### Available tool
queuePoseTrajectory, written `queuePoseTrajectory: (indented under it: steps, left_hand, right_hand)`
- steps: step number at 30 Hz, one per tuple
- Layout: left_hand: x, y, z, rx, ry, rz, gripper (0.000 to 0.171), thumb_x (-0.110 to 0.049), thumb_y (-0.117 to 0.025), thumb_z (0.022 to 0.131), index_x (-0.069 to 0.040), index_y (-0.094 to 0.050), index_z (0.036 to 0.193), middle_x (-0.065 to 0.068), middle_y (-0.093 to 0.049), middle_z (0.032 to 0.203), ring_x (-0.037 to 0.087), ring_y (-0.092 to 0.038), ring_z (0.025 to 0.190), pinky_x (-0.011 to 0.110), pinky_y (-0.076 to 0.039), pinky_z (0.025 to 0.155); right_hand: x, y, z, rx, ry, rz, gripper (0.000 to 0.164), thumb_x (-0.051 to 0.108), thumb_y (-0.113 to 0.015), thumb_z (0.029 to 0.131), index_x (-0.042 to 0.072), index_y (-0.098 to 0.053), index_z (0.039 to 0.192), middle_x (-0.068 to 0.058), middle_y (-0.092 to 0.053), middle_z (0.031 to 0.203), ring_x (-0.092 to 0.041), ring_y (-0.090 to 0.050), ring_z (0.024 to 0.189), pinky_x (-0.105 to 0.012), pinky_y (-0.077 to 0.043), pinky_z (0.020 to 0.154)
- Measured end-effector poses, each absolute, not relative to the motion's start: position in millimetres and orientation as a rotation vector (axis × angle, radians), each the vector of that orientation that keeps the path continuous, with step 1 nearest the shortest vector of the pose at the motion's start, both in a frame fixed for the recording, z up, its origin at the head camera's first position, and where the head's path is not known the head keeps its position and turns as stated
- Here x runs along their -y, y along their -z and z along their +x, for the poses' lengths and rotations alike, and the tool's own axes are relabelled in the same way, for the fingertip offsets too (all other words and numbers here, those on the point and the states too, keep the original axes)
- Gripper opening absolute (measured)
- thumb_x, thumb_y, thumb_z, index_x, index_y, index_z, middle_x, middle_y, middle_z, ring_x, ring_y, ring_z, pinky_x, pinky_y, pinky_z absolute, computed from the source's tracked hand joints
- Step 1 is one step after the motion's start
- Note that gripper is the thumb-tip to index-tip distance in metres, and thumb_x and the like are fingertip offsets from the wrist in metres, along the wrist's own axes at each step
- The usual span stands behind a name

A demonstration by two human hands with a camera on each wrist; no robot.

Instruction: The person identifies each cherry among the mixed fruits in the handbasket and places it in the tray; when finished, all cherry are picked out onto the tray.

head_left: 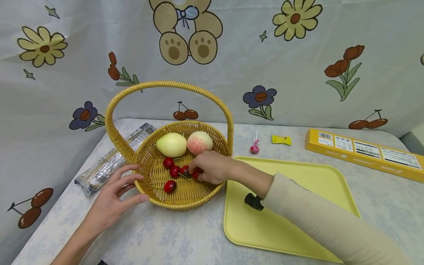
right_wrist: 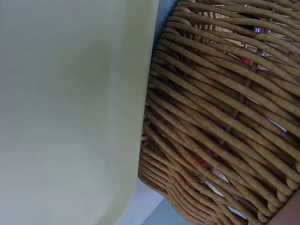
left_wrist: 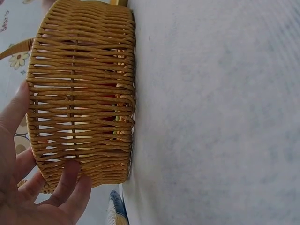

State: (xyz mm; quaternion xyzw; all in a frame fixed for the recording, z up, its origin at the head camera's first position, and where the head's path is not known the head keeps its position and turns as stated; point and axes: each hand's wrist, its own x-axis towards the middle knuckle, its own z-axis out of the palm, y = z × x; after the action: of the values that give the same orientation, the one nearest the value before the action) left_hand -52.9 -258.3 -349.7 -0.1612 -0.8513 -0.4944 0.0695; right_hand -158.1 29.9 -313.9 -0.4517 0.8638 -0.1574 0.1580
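Note:
A wicker basket point(head_left: 185, 206) with a tall arched handle stands on the table. It holds a pale yellow pear-shaped fruit point(head_left: 171, 144), a pink-speckled peach point(head_left: 200, 142) and several dark red cherries point(head_left: 170, 186). My right hand point(head_left: 213, 167) reaches over the basket's right rim, its thumb and fingers pinching a cherry point(head_left: 196, 173) that they partly hide. With fingers spread, my left hand point(head_left: 116, 193) touches the basket's left side. In the left wrist view, the fingers of the left hand point(left_wrist: 37, 187) rest against the woven wall. The right wrist view shows the basket's outer weave point(right_wrist: 225, 108) but no fingers.
A yellow tray point(head_left: 285, 235) lies to the right, under my right forearm. Behind it are a pink-wrapped lollipop point(head_left: 254, 148), a small yellow packet point(head_left: 281, 140) and a long yellow box point(head_left: 364, 152). A silvery package point(head_left: 106, 165) lies left of the basket. A printed cloth hangs behind.

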Motion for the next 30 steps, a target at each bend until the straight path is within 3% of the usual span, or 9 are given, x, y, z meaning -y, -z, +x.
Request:
queuePoseTrajectory:
  steps: [10,13,17,19,24,30]
  left_hand:
    - [257,341,-50,2.685,1.351,-0.485,0.039,-0.003,-0.078,0.083,0.001,-0.065,0.119,0.013,-0.041,0.145,-0.001,-0.043,0.123,0.012,-0.044,0.09]
    - [257,337,-49,2.715,1.344,-0.485,0.039,-0.005,-0.078,0.084,0.001,-0.064,0.12,0.016,-0.04,0.148,0.01,-0.044,0.127,0.012,-0.043,0.09]
    - [256,335,-48,2.745,1.394,-0.476,0.034,-0.006,-0.076,0.086,0.001,-0.065,0.118,0.017,-0.035,0.15,0.034,-0.037,0.134,0.011,-0.041,0.092]
    - [256,334,-48,2.752,1.42,-0.466,0.03,-0.007,-0.075,0.087,0.0,-0.066,0.116,0.017,-0.034,0.151,0.04,-0.033,0.136,0.01,-0.04,0.093]
    - [256,335,-48,2.755,1.439,-0.441,0.027,-0.007,-0.075,0.088,-0.002,-0.067,0.113,0.015,-0.034,0.151,0.041,-0.032,0.136,0.01,-0.039,0.093]
    - [256,334,-49,2.785,1.489,-0.384,0.031,-0.01,-0.074,0.089,0.0,-0.065,0.117,0.015,-0.03,0.153,0.041,-0.03,0.139,0.01,-0.039,0.093]
  right_hand:
    - [-39,307,-151,-2.459,0.664,-1.332,0.024,0.008,-0.071,0.091,0.008,-0.071,0.116,-0.001,-0.07,0.111,-0.014,-0.061,0.103,-0.034,-0.045,0.094]
    - [-45,304,-145,-2.466,0.737,-1.354,0.026,0.01,-0.07,0.093,0.008,-0.07,0.118,-0.001,-0.069,0.114,-0.014,-0.061,0.107,-0.034,-0.045,0.096]
    - [-55,302,-135,-2.494,0.828,-1.384,0.025,0.012,-0.069,0.094,0.008,-0.07,0.119,0.0,-0.068,0.114,-0.013,-0.06,0.107,-0.033,-0.045,0.094]
    - [-62,301,-130,-2.505,0.874,-1.393,0.024,0.012,-0.068,0.094,0.009,-0.071,0.118,0.001,-0.067,0.112,-0.012,-0.06,0.103,-0.032,-0.046,0.09]
    - [-79,298,-119,-2.499,1.027,-1.397,0.02,0.012,-0.068,0.093,0.012,-0.071,0.113,0.003,-0.065,0.11,-0.009,-0.059,0.093,-0.031,-0.05,0.08]
    - [-96,300,-109,-2.461,1.254,-1.43,0.015,0.011,-0.07,0.092,0.014,-0.072,0.107,0.006,-0.066,0.109,-0.006,-0.06,0.093,-0.028,-0.052,0.074]
